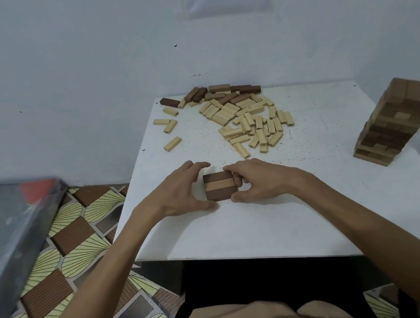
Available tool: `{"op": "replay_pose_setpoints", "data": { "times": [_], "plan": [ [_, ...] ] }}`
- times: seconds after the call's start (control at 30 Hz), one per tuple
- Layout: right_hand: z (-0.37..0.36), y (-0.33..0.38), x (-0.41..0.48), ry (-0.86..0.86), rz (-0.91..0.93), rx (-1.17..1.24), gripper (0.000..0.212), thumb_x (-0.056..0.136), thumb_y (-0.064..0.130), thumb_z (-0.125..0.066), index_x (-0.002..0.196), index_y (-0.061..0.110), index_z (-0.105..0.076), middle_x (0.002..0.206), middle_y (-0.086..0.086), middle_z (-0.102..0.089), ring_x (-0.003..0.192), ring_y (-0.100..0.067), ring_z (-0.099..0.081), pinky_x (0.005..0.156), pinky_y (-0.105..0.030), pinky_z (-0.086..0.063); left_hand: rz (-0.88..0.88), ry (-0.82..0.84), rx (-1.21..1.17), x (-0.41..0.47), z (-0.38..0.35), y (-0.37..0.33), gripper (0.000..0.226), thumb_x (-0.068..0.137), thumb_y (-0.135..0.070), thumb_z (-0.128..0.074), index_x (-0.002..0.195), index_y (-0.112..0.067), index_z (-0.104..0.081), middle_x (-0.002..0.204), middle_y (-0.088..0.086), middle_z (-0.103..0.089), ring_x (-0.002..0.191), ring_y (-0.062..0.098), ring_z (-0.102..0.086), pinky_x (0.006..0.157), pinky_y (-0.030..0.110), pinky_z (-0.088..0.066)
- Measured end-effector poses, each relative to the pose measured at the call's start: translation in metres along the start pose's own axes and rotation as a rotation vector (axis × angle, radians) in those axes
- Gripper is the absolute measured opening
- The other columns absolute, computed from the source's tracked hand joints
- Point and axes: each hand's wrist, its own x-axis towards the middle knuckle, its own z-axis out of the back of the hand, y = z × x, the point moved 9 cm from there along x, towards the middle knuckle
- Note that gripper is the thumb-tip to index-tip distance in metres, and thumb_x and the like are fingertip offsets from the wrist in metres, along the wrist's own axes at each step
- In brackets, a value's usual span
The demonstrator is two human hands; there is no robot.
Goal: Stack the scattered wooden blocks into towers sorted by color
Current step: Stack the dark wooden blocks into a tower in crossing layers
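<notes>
From my remote seat I see both hands working at the near middle of the white square table (321,210). Between them lies a flat square layer of three wooden blocks (219,189): a dark brown one at the far side, a lighter brown one in the middle and another dark brown one nearest me, all side by side and touching.

My left hand (181,191) cups the layer's left end, with its thumb against the near corner and its fingers curled round the far corner. My right hand (256,181) grips the right end the same way, thumb near and fingers bent against the end faces.

Further back on the table spreads a loose heap of pale wooden blocks (252,122). A few stray pale blocks (172,143) lie apart to its left. Behind the heap, along the far edge, sits a cluster of dark brown blocks (220,92).

Near the table's right edge stands a tall tower of mixed brown blocks (395,121), well apart from the hands.

To the left, the patterned yellow-and-brown floor covering (78,234) shows, with a grey flat box (3,232) over it.
</notes>
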Motion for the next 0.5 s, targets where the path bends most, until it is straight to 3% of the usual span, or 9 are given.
{"op": "replay_pose_setpoints", "data": {
  "times": [0.1,0.27,0.37,0.43,0.5],
  "plan": [
    [0.000,0.001,0.000,-0.006,-0.002,0.003,0.049,0.089,0.040,-0.072,0.125,0.011,-0.057,0.098,0.003,-0.058,0.093,-0.016,-0.054,0.086,-0.042,-0.051,-0.080,-0.133,-0.018,-0.007,0.003,0.000,0.089,0.068,-0.067,-0.078,0.143,-0.034,-0.044,0.126,-0.012,-0.045,0.116,0.011,-0.043,0.095,0.034,-0.045],
    [0.000,0.000,0.000,-0.015,-0.022,0.030,0.055,0.089,0.040,-0.074,0.133,0.013,-0.056,0.100,0.003,-0.057,0.095,-0.017,-0.055,0.088,-0.041,-0.051,-0.191,-0.253,-0.100,-0.017,0.002,0.000,0.051,0.076,-0.051,-0.078,0.120,-0.035,-0.060,0.128,-0.022,-0.057,0.122,0.012,-0.047,0.100,0.044,-0.041],
    [-0.002,-0.003,-0.002,-0.053,-0.032,0.052,0.073,0.089,0.042,-0.074,0.151,0.018,-0.042,0.121,0.004,-0.046,0.106,-0.012,-0.047,0.092,-0.026,-0.042,-0.198,-0.299,-0.113,-0.019,-0.001,0.001,0.039,0.076,-0.046,-0.083,0.110,-0.039,-0.064,0.128,-0.024,-0.059,0.123,0.010,-0.049,0.099,0.044,-0.040],
    [-0.001,-0.004,-0.008,-0.125,-0.009,0.092,0.081,0.089,0.042,-0.075,0.157,0.024,-0.034,0.139,0.006,-0.032,0.124,-0.011,-0.040,0.101,-0.025,-0.038,-0.185,-0.302,-0.119,-0.017,0.000,0.003,0.038,0.074,-0.044,-0.085,0.106,-0.039,-0.065,0.127,-0.025,-0.060,0.122,0.008,-0.049,0.099,0.042,-0.039],
    [-0.001,-0.001,-0.013,-0.183,0.057,0.133,0.074,0.089,0.037,-0.075,0.152,0.027,-0.038,0.146,0.009,-0.031,0.133,-0.009,-0.035,0.108,-0.027,-0.036,-0.175,-0.297,-0.140,-0.016,0.000,0.004,0.038,0.073,-0.048,-0.083,0.105,-0.039,-0.065,0.126,-0.025,-0.060,0.122,0.007,-0.048,0.100,0.039,-0.037]
  ]
}}
